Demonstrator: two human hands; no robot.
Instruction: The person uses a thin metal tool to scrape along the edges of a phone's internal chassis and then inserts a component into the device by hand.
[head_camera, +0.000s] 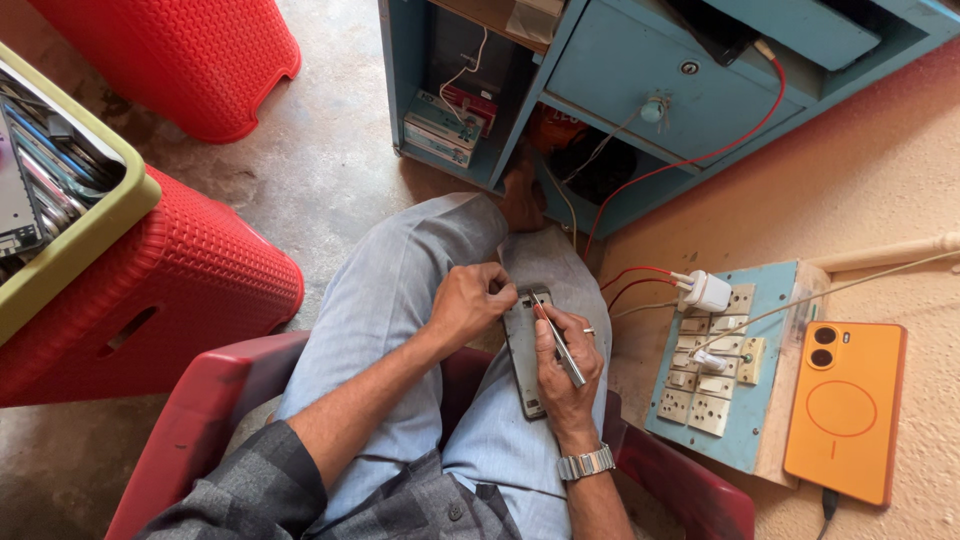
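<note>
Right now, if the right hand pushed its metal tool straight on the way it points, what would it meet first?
The right hand aims the metal tool up-left; its tip already looks to be at the phone frame, close to the left hand. Depth is unclear.

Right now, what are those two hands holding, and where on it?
The right hand holds a thin metal tool along its shaft. The left hand pinches the top end of an opened phone on the lap.

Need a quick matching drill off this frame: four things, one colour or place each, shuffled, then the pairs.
Things:
1. phone on the ledge
2. stool
3. cabinet
4. opened phone

Matches:
A. blue
B. red
C. on the lap, between left hand and right hand
D. orange

Pairs: 1-D, 2-B, 3-A, 4-C
</note>
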